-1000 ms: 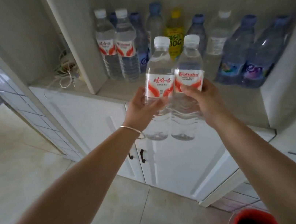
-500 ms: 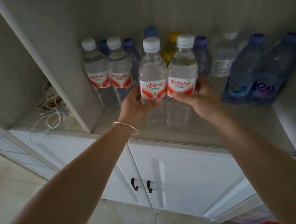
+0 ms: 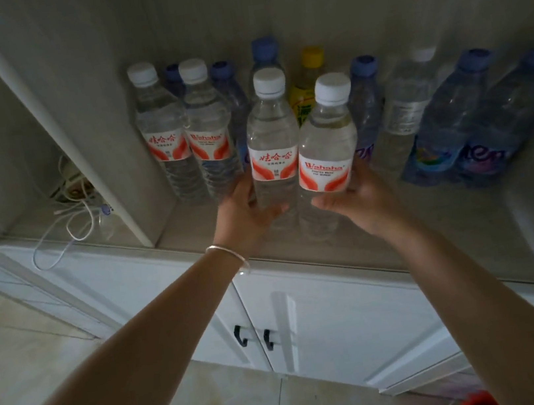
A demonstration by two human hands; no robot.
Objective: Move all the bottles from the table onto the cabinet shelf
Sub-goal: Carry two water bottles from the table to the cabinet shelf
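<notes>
The left hand (image 3: pixel 243 213) holds one clear water bottle (image 3: pixel 272 153) and the right hand (image 3: pixel 358 195) holds another (image 3: pixel 326 155) (both full, white caps), side by side over the cabinet shelf (image 3: pixel 420 238). Behind them stand more bottles: two red-label ones (image 3: pixel 186 138), a yellow one (image 3: pixel 306 92), blue ones (image 3: pixel 475 122). White cables (image 3: pixel 70 217) lie left of the divider.

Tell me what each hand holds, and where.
The left hand holds one water bottle, the right hand another; each grip is on the body just below the label.
</notes>
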